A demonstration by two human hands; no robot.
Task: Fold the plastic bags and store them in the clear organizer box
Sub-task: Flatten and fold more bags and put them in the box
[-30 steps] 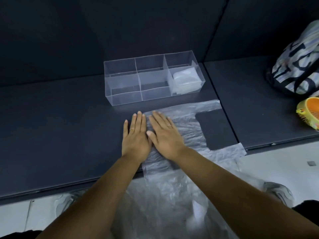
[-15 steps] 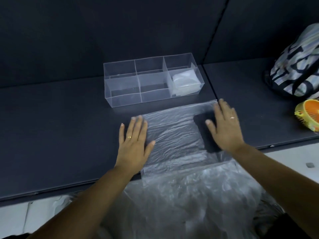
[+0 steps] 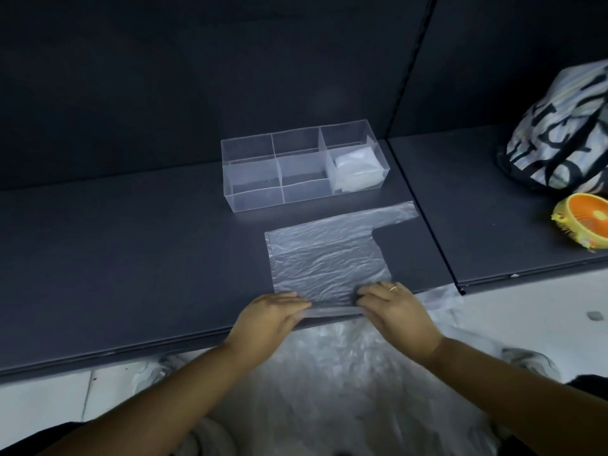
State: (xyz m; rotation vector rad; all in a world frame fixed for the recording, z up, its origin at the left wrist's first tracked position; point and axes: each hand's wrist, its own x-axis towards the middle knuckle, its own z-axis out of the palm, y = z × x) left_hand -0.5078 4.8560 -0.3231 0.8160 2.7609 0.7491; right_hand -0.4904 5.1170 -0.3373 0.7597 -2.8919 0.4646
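A clear plastic bag lies flat on the dark shelf, one handle strip reaching to the far right. My left hand and my right hand both pinch the bag's near edge, which is lifted and turned over a little. Behind the bag stands the clear organizer box with several compartments. Folded bags fill its right-hand compartment; the other compartments look bare.
A heap of loose plastic bags lies below the shelf edge in front of me. A striped fabric bag and an orange-slice shaped object sit on the neighbouring shelf panel to the right. A dark wall rises behind the box.
Both hands have come back from pressing flat on the bag's left and right parts to its near edge, where they now pinch it. The bag lies smoother.
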